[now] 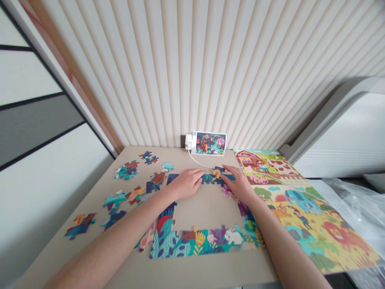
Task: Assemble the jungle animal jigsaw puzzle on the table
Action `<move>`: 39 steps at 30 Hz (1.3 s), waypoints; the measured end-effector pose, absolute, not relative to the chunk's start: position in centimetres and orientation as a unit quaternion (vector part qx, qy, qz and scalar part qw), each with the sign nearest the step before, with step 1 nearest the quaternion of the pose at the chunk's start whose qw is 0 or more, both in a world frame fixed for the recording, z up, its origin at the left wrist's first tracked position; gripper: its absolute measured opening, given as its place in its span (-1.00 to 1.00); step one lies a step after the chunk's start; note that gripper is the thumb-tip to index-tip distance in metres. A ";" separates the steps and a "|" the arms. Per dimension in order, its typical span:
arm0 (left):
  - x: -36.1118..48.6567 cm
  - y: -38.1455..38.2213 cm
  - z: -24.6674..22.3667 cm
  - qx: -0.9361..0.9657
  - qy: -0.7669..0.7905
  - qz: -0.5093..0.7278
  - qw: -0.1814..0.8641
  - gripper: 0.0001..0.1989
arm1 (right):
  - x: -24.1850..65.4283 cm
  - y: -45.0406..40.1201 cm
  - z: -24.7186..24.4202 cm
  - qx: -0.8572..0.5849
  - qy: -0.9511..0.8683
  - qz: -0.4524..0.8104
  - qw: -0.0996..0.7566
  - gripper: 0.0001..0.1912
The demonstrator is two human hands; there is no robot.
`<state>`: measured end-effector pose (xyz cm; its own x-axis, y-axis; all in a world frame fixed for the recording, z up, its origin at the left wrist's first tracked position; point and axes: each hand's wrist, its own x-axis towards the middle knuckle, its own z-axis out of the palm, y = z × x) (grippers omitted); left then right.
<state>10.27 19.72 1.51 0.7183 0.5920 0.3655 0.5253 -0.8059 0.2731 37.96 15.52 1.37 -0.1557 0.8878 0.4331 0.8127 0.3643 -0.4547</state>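
A jigsaw border (171, 245) in teal, dark blue and purple lies on the table around a bare middle. My left hand (188, 182) rests on the far side of this border, near its left corner, fingers stretched to the right. A dark blue puzzle piece with a yellow-orange shape (217, 172) sits at the far edge, slightly beyond the row. My right hand (239, 184) has its index finger and thumb at that piece's right side. Below my right hand, a purple piece (227, 190) shows in the right side of the border.
Loose puzzle pieces (128, 170) lie scattered and clustered over the table's left side. A picture card (209, 143) leans against the pleated wall beside a white charger (188, 141) with its cable. Two assembled puzzles, a farm (267, 166) and a safari scene (313, 224), lie at right.
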 end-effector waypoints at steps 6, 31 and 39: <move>8.7 21.2 2.6 0.899 0.340 0.251 0.113 -0.38 | 36.6 14.9 2.0 -0.485 -0.803 0.110 0.328 -0.54; 6.4 20.9 2.2 0.926 0.330 0.179 0.035 -0.70 | 34.0 14.4 1.5 -0.450 -0.824 0.105 0.327 -0.72; 6.5 20.5 1.9 0.930 0.320 0.179 0.035 -0.75 | 34.0 14.3 1.6 -0.458 -0.831 0.097 0.302 -0.72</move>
<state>6.51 20.45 1.92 0.7313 0.6076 0.3099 0.5827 -0.7927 0.1792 34.03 14.25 1.59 -0.3988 0.8193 0.4119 0.7022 0.5617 -0.4375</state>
